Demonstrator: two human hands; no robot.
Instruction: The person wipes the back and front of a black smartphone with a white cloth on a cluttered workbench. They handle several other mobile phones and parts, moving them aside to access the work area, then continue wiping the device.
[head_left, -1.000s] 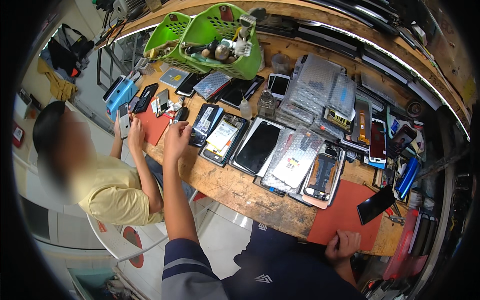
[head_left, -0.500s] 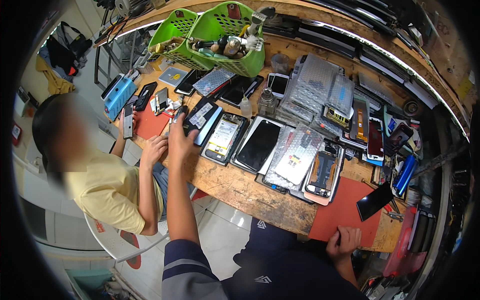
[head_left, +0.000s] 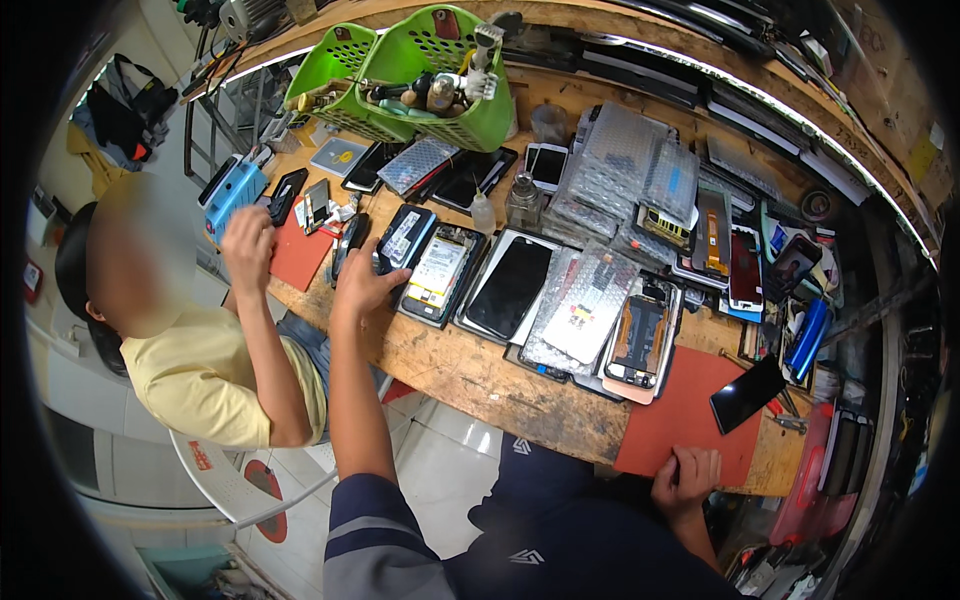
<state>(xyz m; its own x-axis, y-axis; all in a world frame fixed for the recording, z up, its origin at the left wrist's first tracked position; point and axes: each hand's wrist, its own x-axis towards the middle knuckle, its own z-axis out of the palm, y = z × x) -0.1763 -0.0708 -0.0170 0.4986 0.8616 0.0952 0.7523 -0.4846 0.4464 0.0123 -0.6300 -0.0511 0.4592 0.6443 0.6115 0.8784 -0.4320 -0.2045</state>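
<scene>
Head view: left hand [head_left: 362, 282], thumb spread wide from fingers, at the near end of a dark phone [head_left: 402, 236] on the tabletop [head_left: 470, 378], seems to be positioning it, calling next for steady edge contact; right hand [head_left: 688, 480] curls, contents indiscernible.

Brightly lit across wooden bench [head_left: 450, 375], chiefly from white strip light [head_left: 715, 88] beneath upper shelf [head_left: 620, 28]. Glinting on bubble-wrapped packs [head_left: 625, 140], glaring off floor tiles [head_left: 460, 440]. Darker toward lower right; nearly without detail in navy shirt [head_left: 590, 545]. Mostly crisp around left hand [head_left: 360, 280] and opened phone [head_left: 437, 275]. Smeared out over co-worker's face [head_left: 140, 250]. Bowed along shelf and strip, softer toward rim, cut to black at corners.
</scene>
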